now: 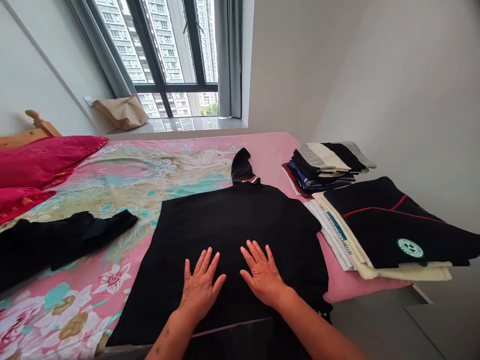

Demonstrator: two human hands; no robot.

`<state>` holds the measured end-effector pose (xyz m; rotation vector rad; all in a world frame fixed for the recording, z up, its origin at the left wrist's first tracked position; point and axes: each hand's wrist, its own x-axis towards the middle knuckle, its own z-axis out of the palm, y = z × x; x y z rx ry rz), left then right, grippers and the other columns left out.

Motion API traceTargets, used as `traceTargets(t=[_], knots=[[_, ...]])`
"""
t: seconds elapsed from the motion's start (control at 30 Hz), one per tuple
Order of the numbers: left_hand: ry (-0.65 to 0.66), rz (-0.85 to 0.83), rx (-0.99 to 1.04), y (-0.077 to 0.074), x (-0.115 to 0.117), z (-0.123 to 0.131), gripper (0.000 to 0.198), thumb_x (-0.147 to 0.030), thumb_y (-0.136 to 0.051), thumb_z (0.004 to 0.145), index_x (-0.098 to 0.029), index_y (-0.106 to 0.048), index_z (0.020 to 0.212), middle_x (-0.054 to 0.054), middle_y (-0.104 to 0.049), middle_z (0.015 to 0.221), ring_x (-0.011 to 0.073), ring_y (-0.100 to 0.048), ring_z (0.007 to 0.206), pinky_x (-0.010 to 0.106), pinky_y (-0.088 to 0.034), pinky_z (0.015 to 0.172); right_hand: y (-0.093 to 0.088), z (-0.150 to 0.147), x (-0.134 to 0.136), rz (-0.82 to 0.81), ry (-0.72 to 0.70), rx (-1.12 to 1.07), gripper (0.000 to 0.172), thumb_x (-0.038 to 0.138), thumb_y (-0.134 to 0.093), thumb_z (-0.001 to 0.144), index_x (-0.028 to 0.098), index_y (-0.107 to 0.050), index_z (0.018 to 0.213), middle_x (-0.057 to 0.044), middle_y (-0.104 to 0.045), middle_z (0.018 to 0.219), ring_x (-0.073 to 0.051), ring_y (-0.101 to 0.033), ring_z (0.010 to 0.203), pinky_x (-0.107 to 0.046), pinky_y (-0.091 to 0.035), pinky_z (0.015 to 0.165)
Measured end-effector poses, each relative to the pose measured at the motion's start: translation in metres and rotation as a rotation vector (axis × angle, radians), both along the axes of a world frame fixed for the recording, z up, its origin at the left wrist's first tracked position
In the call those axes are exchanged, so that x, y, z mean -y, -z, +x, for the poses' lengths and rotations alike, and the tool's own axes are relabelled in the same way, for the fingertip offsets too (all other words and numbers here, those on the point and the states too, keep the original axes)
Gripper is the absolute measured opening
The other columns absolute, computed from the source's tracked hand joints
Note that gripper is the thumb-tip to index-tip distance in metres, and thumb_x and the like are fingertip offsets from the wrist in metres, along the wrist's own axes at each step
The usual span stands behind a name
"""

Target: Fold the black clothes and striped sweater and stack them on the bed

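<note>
A black short-sleeved shirt (240,215) lies spread over the near part of the bed, its collar (245,170) sticking out at the far side with a thin red and white stripe. On the cloth rests my left hand (201,285), palm down with fingers apart. My right hand (262,275) lies flat on the same shirt a little to the right, fingers extended. Neither hand grips anything. The shirt's near edge runs just below my wrists.
Another black garment (67,237) lies crumpled at left. To the right are a folded stack topped by a striped garment (333,157) and a pile under a black garment with a green badge (390,225). Red pillows (48,160) and a paper bag (122,112) are farther back.
</note>
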<state>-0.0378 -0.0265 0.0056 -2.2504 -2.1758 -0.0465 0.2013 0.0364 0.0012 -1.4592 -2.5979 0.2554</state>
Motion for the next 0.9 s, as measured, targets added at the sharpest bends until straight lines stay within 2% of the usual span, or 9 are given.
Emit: traceTargets(t=[0.07,0.2,0.27,0.33,0.47,0.63,0.7,0.8,0.9], knots=[[-0.056,-0.044,0.003,0.008,0.025,-0.013,0.063,-0.054,-0.034,0.087,-0.027,-0.027,0.144,0.002,-0.023,0.152,0.0236,-0.02,0.14,0.053,0.003,0.112,0.018,0.027,0.011,-0.045,0.096,0.026,0.06,0.05,-0.03,0.091,0.025,-0.026,0.145,-0.003,-0.02,0.153,-0.023,-0.016,0.14,-0.051,-0.008,0.112],[-0.39,-0.069,-0.032,0.01,0.077,-0.101,0.066,-0.048,-0.035,0.084,-0.021,-0.029,0.144,0.005,-0.023,0.152,0.0248,-0.015,0.141,0.055,-0.001,0.111,0.049,0.135,0.004,0.079,0.536,0.012,0.065,0.048,-0.03,0.088,0.01,-0.033,0.141,-0.014,-0.029,0.148,-0.031,-0.023,0.137,-0.057,-0.012,0.11],[-0.473,-0.078,-0.001,0.005,0.09,-0.131,0.062,-0.044,-0.035,0.085,-0.021,-0.033,0.142,0.006,-0.03,0.15,0.0248,-0.021,0.14,0.053,-0.008,0.111,0.053,0.172,0.006,0.16,0.531,-0.115,0.066,0.048,-0.031,0.087,0.004,-0.04,0.135,-0.02,-0.038,0.143,-0.031,-0.03,0.134,-0.052,-0.021,0.109],[-0.534,-0.059,0.009,0.002,0.096,-0.137,0.059,-0.041,-0.033,0.086,-0.017,-0.036,0.14,0.009,-0.034,0.148,0.0264,-0.025,0.138,0.054,-0.012,0.109,0.054,0.186,0.021,0.223,0.499,-0.309,0.059,0.046,-0.031,0.087,0.007,-0.046,0.128,-0.02,-0.048,0.133,-0.029,-0.04,0.127,-0.048,-0.03,0.106],[-0.661,0.125,0.03,0.007,0.111,-0.099,0.058,-0.041,-0.026,0.089,-0.011,-0.04,0.137,0.016,-0.031,0.148,0.0303,-0.024,0.138,0.06,-0.013,0.107,0.083,0.181,0.085,0.18,0.645,-0.696,0.041,0.041,-0.038,0.082,0.015,-0.052,0.111,-0.015,-0.061,0.109,-0.027,-0.056,0.106,-0.046,-0.041,0.096],[-0.63,0.507,0.282,0.041,0.162,-0.032,0.066,-0.05,-0.03,0.087,-0.006,-0.042,0.133,0.021,-0.032,0.145,0.0311,-0.025,0.137,0.046,-0.025,0.11,0.151,0.187,0.15,-0.269,0.774,-0.928,0.039,0.038,-0.043,0.06,0.021,-0.059,0.091,-0.011,-0.067,0.096,-0.029,-0.063,0.097,-0.044,-0.049,0.089],[-0.534,0.465,0.401,0.06,0.182,-0.014,0.06,-0.05,-0.034,0.086,-0.011,-0.047,0.13,0.018,-0.036,0.143,0.0309,-0.029,0.136,0.047,-0.026,0.11,0.164,0.196,0.156,-0.361,0.691,-0.866,0.046,0.034,-0.044,0.053,0.021,-0.063,0.093,-0.01,-0.069,0.1,-0.028,-0.063,0.099,-0.042,-0.049,0.091],[-0.404,0.296,0.61,0.082,0.198,0.002,0.05,-0.049,-0.041,0.083,-0.018,-0.058,0.118,0.013,-0.049,0.134,0.0288,-0.044,0.127,0.047,-0.036,0.105,0.164,0.206,0.151,-0.402,0.573,-0.72,0.048,0.035,-0.047,0.053,0.018,-0.068,0.093,-0.012,-0.069,0.103,-0.03,-0.063,0.102,-0.041,-0.048,0.092],[-0.323,0.173,0.755,0.085,0.2,0.015,0.043,-0.05,-0.048,0.08,-0.023,-0.064,0.109,0.009,-0.058,0.125,0.0263,-0.054,0.117,0.045,-0.044,0.1,0.157,0.208,0.148,-0.362,0.557,-0.656,0.036,0.043,-0.047,0.062,0.021,-0.07,0.077,-0.011,-0.072,0.088,-0.032,-0.066,0.091,-0.042,-0.051,0.084]])
